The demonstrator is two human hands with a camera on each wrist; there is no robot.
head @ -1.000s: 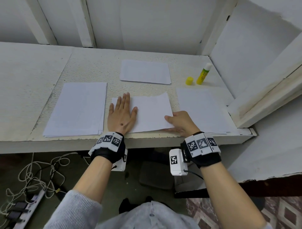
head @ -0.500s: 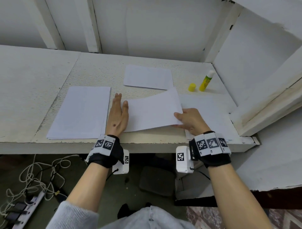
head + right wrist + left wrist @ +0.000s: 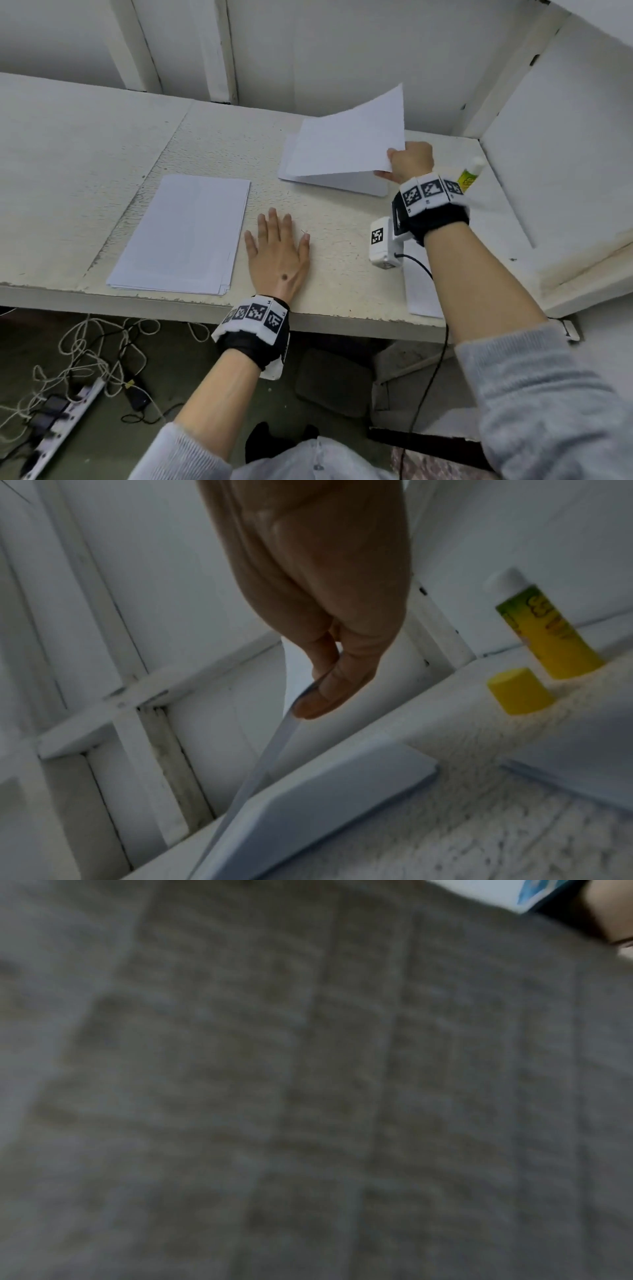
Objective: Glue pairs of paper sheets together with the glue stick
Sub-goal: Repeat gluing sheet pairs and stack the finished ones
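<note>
R hand [image 3: 410, 161] was at the far side of the tabletop [image 3: 212, 144], grip closed in a pinch on the near-right corner of a raised sheet [image 3: 346, 140]. R wrist view: thumb [image 3: 322, 699] pressed on the sheet's edge, fingers curled behind it, so the paper sat betw thumb and fingers. Sheet tilted up, free corner high toward the back wall; its lower-left edge came down near or onto a flat sheet [image 3: 352, 181] lying on the tabletop under it. Can't tell if the two touched.

L hand [image 3: 278, 255] lay flat, palm down on bare tabletop near the front edge, fingers straight and slightly spread, grip open, holding nothing. L wrist view dark and blurred, only surface texture.

Paper stack [image 3: 185, 234] just left of the L hand, not touching it. Another sheet [image 3: 419, 291] at the front-right edge, partly hidden by the R forearm.

Glue stick [image 3: 548, 628] stood upright w/ white tip exposed, near the right wall, just beyond the R wrist; its yellow cap [image 3: 519, 691] sat off, beside it on the tabletop. Neither hand touched glue or cap.

Cables and a power strip [image 3: 58, 421] on the floor below.
</note>
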